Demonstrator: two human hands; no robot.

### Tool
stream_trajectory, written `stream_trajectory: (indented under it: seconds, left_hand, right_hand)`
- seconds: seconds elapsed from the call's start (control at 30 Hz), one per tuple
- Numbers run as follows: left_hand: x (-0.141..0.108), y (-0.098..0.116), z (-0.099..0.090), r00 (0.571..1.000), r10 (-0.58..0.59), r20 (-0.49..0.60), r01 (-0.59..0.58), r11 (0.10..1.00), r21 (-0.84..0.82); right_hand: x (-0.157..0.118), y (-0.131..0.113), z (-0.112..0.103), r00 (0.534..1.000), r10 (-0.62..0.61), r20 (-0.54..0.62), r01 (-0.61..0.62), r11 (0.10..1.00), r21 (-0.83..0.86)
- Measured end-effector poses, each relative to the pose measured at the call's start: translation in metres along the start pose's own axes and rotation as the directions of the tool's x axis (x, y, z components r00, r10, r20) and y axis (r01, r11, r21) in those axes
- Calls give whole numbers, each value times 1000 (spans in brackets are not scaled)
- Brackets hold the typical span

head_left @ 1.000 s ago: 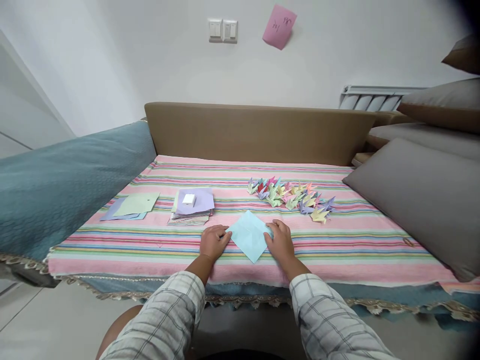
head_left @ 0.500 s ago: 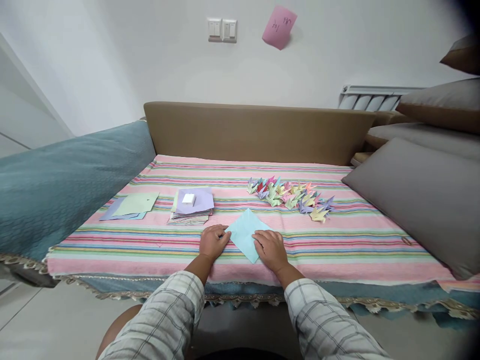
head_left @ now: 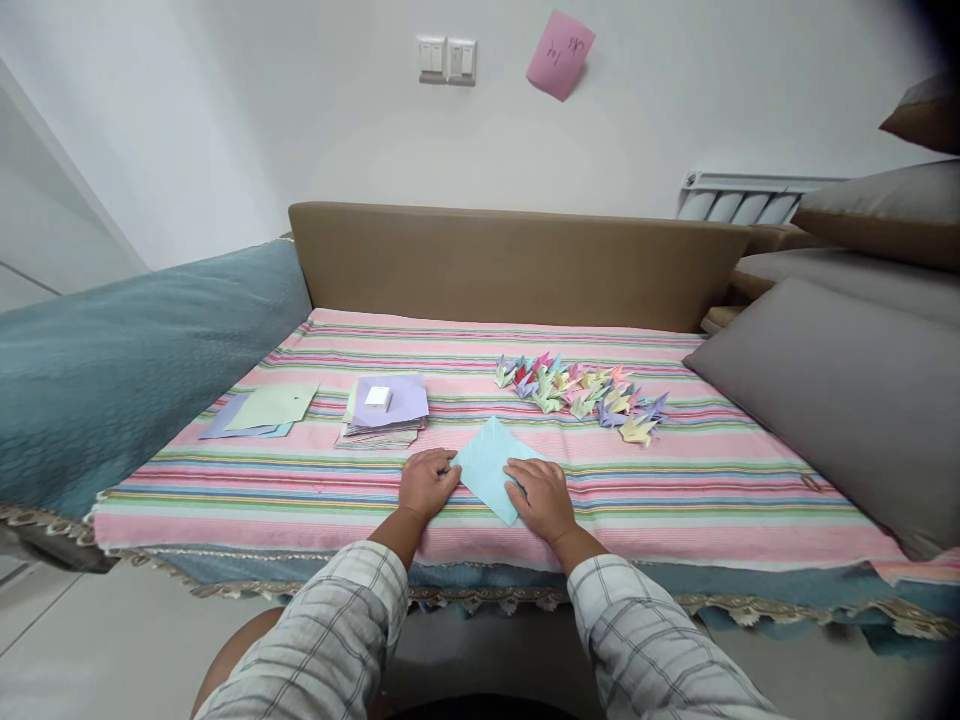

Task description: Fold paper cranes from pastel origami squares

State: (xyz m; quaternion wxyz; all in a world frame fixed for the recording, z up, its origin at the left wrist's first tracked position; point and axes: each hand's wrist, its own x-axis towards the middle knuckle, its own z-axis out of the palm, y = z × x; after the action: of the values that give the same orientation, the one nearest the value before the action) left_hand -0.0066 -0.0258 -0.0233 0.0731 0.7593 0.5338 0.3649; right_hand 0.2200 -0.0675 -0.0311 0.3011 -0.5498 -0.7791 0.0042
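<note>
A light blue square of paper [head_left: 489,472] lies on the striped cloth before me, turned so that one corner points away from me. At its left corner is my left hand [head_left: 427,482], fingers curled together and thumb against the paper's edge. My right hand [head_left: 541,497] rests on top of the right part of the sheet, fingers stretched over it and thumb apart, hiding much of that side. Beyond the sheet, to the right, several small folded paper cranes [head_left: 581,388] in many colours sit in a cluster.
Left of my hands, a stack of coloured paper [head_left: 409,400] carries a small white block [head_left: 378,399]. Farther left lie a few loose sheets [head_left: 274,407]. A grey cushion [head_left: 847,400] stands on the right, a blue-covered armrest [head_left: 150,350] on the left, and a brown backrest [head_left: 517,262] behind.
Both hands and the light blue paper keep nearly the same place. The camera view has shifted very slightly.
</note>
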Motion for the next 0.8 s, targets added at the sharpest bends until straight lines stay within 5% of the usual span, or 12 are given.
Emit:
stream_trajectory:
  seconds: [0.3, 0.53, 0.8]
  left_hand:
    - [0, 2, -3, 995, 48, 87, -52, 997, 49]
    - [0, 17, -7, 961, 51, 271, -87, 988, 124]
    - [1, 34, 5, 961, -118, 251, 90, 989, 120]
  right_hand:
    - [-1, -1, -2, 1000, -4, 8, 4, 1000, 5]
    - [0, 0, -1, 1000, -14, 7, 14, 1000, -1]
    - [-2, 2, 1, 1000, -9, -25, 9, 1000, -19]
